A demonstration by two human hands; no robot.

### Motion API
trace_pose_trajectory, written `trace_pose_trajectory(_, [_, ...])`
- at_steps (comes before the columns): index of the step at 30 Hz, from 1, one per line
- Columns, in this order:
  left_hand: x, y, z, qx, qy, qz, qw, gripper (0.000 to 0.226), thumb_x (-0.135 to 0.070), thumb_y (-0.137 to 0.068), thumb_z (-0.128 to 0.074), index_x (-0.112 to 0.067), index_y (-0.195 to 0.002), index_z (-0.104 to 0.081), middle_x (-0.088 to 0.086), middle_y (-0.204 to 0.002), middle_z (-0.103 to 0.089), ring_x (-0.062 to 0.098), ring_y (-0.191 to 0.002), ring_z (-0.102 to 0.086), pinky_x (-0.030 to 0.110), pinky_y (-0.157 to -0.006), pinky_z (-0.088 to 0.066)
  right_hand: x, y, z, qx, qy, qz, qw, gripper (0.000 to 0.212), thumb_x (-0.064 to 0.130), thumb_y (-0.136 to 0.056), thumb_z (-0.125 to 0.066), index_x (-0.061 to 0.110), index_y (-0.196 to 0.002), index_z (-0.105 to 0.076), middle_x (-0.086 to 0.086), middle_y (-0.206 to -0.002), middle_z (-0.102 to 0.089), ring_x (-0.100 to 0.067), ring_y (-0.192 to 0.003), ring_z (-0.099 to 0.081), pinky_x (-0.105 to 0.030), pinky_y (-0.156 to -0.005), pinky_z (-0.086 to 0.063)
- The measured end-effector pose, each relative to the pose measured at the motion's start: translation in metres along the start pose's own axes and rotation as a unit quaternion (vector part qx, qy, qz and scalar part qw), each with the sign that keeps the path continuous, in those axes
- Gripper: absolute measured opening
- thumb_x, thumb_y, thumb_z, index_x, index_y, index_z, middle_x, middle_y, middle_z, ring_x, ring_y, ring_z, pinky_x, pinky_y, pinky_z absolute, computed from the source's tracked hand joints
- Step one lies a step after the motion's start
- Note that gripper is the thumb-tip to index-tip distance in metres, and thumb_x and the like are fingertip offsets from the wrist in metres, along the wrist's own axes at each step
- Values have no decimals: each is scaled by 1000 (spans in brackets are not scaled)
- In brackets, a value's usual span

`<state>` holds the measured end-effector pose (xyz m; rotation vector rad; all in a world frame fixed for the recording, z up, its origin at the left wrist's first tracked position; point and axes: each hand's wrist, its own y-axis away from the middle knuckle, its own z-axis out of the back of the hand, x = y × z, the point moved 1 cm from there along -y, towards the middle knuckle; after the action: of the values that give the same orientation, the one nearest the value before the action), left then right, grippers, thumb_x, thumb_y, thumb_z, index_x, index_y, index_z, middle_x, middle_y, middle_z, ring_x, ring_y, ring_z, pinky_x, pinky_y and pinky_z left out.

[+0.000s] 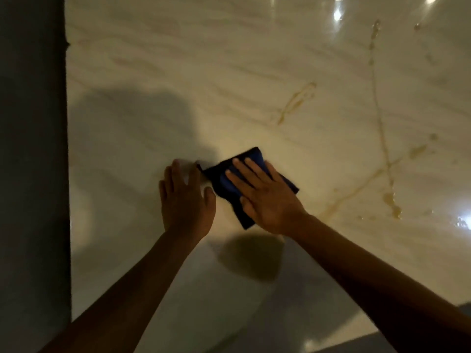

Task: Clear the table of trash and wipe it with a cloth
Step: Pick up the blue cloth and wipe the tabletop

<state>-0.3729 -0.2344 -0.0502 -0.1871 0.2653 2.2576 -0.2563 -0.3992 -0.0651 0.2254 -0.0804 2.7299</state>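
On the glossy marble-patterned table (254,80), slightly left of centre in the head view, a dark blue cloth (224,177) lies flat against the surface. Right hand (267,197): positioned palm down on top of the cloth, fingers straight and spread, pressing the cloth to the table rather than gripping it; cloth edges project beyond the hand at the upper left, at the lower edge and at the right. Left hand (187,200): positioned palm down just beside the cloth on its left, fingers extended and close together. A pale, blurred patch (205,186) shows beside the thumb of this hand; whether it is an object under the hand or only a reflection cannot be determined. Both forearms enter from the bottom of the frame. Yellowish-brown streaks (295,101) cross the right portion of the tabletop, well apart from the cloth. A dark grey vertical band (33,149) borders the table's left edge. Bright light reflections (337,14) appear at the upper right.
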Motion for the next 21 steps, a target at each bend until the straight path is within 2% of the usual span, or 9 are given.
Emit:
trace_pose_trajectory(2, [-14,-4,0,-3,-11,14,1000,64,-33,-93,-53,-24,-153,-33,18,-161,-22,38,-147,-21,52,-118,-24,-48,-24,3,-5,34,16,999,56,37,-101,-29,19,-154,-28,-8,-162,-22,-30,-150,-17,-51,-119,-14])
trace_pose_trajectory(5, [-34,-13,0,-7,-19,3,1000,64,-33,-93,-50,-25,-154,-32,18,-160,-24,38,-146,-23,52,-117,-26,-133,-76,18,-36,52,-89,994,58,35,-98,-29,15,-151,-36,-15,-156,-34,-37,-143,-32,-58,-113,-28])
trace_pose_trajectory(7, [-46,-23,-2,-4,-19,-7,1000,64,-34,-94,-48,-25,-155,-31,18,-161,-23,38,-147,-21,51,-118,-24,-169,-102,28,-38,24,-210,977,61,38,-97,-23,16,-154,-28,-14,-159,-27,-35,-147,-25,-57,-116,-22])
trace_pose_trajectory(9, [-58,-31,-4,-1,-18,-11,1000,63,-34,-95,-47,-24,-155,-29,18,-161,-21,38,-148,-20,51,-119,-22,-166,-114,26,-48,6,-277,960,62,38,-97,-23,16,-155,-23,-13,-162,-20,-34,-149,-18,-55,-118,-15])
trace_pose_trajectory(10, [-65,-35,-5,2,-16,-15,1000,63,-35,-96,-47,-24,-155,-28,18,-162,-20,37,-148,-19,50,-119,-22,-152,-114,22,-56,10,-271,961,63,37,-96,-24,14,-155,-25,-14,-161,-22,-35,-148,-19,-55,-118,-16])
trace_pose_trajectory(12, [-77,-45,-6,9,-10,-16,1000,64,-36,-96,-48,-25,-155,-28,17,-163,-19,36,-149,-18,49,-120,-20,-114,-93,15,-53,10,-178,982,63,37,-96,-25,12,-153,-30,-15,-159,-26,-37,-147,-22,-57,-116,-21])
trace_pose_trajectory(16, [-95,-67,-7,11,-24,-34,999,64,-37,-96,-48,-18,-154,-31,15,-163,-19,33,-149,-18,49,-120,-22,-102,-45,16,-1,20,-18,1000,58,37,-101,-24,19,-156,-21,-7,-163,-17,-27,-151,-12,-49,-121,-12])
trace_pose_trajectory(19, [-108,-83,-9,4,-51,-55,997,67,-42,-96,-47,-17,-155,-29,17,-162,-22,35,-148,-23,51,-118,-25,-169,-76,24,-22,43,-35,998,58,37,-99,-25,17,-152,-33,-10,-159,-28,-32,-147,-25,-51,-116,-20])
trace_pose_trajectory(21, [-114,-97,-10,4,-67,-69,995,69,-47,-95,-44,-17,-156,-27,18,-161,-22,37,-147,-23,51,-117,-25,-232,-102,34,-46,46,-140,988,63,40,-95,-20,16,-152,-33,-13,-158,-31,-35,-145,-28,-54,-114,-25])
